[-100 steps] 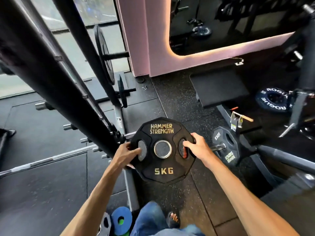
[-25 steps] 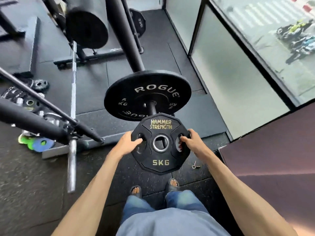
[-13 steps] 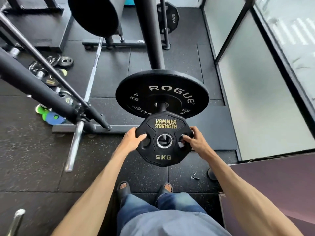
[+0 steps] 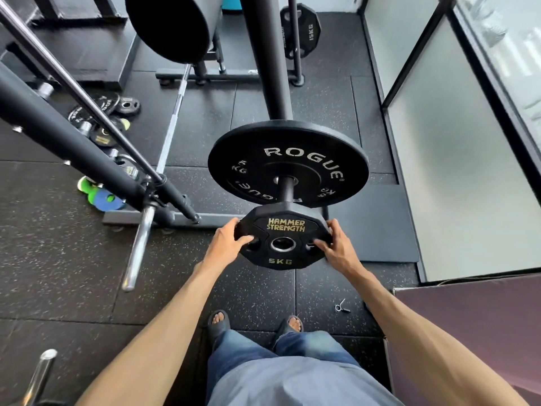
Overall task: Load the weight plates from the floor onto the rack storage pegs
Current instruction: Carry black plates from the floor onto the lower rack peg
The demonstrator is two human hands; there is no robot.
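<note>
Black rubber gym floor [image 4: 58,259], loose small plates [image 4: 102,133] lying far left near the rack base [image 4: 216,220]. Left hand [image 4: 225,244] curls into the left cutout of the 5 kg plate [image 4: 285,230], held in the air at the storage peg [image 4: 288,191] tip, bore turned toward it, likely to slide on in front of the Rogue plate [image 4: 292,153] already loaded. Right hand [image 4: 336,249] curls into the right cutout for balance.

At frame centre the peg [image 4: 287,190] had only a short bare stretch: the Rogue plate [image 4: 292,136] blocked behind it, the 5 KG plate [image 4: 285,230] covered its tip. Slanted rack bars [image 4: 73,145] and a barbell sleeve [image 4: 137,247] crowded the left; the floor mat [image 4: 371,230] at right offered passage.
</note>
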